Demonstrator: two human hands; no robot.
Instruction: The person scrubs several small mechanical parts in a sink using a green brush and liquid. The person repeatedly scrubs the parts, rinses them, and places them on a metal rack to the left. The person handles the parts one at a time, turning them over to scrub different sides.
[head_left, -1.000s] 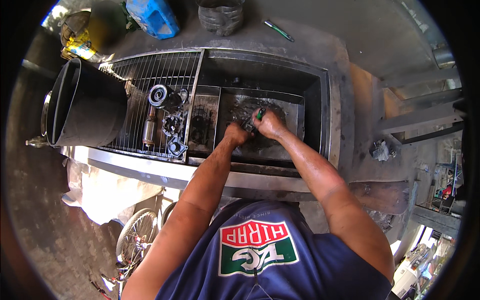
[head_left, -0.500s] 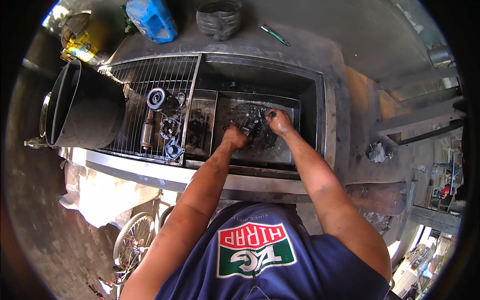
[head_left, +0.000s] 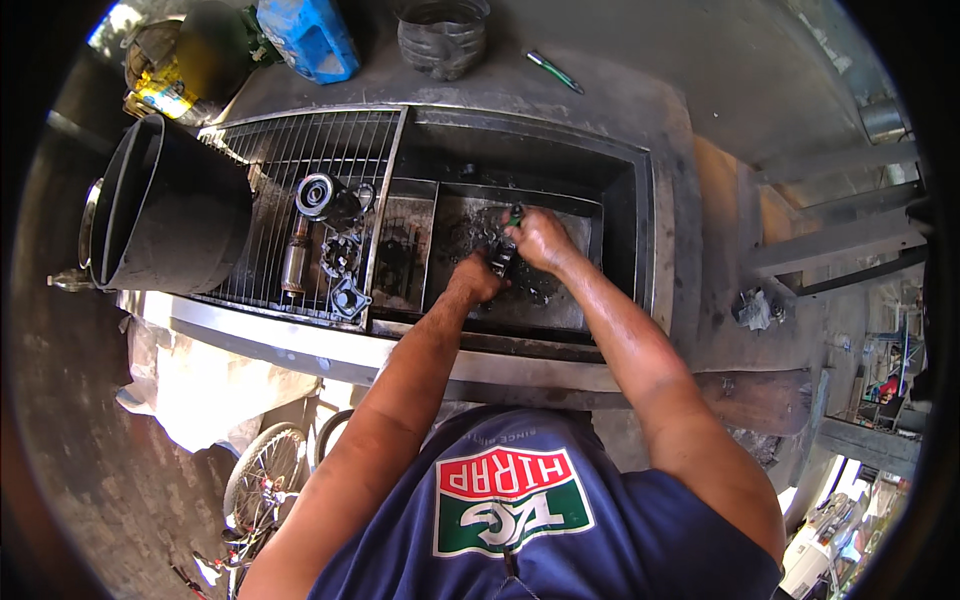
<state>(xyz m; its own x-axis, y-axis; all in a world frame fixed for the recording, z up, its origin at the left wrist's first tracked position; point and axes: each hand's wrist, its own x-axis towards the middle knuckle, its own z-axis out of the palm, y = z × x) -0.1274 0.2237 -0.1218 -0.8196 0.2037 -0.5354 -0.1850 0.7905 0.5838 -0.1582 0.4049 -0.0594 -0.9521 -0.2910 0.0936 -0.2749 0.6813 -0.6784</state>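
Observation:
Over the wet, dirty metal basin (head_left: 628, 215), my left hand (head_left: 476, 278) is closed on a small dark metal part (head_left: 502, 260). Its exact kind is hard to make out. My right hand (head_left: 541, 240) grips a slim green-handled tool (head_left: 516, 214) just above that part. The tool's working end is hidden by the fingers. Left of the basin, a wire grate (head_left: 268, 150) carries a cylindrical motor housing (head_left: 328, 200), a ribbed metal armature (head_left: 296, 262) and a diamond-shaped end cover (head_left: 347, 299).
A large black bucket (head_left: 180, 220) lies on its side at the grate's left end. Behind the basin are a blue jug (head_left: 310, 40), a cut-off plastic container (head_left: 442, 42) and a green pen-like tool (head_left: 555, 72). A bicycle wheel (head_left: 265, 475) is below left.
My right hand has moved left, bringing the green-handled tool close to the metal part. My left hand has shifted only slightly, and the view has moved a little.

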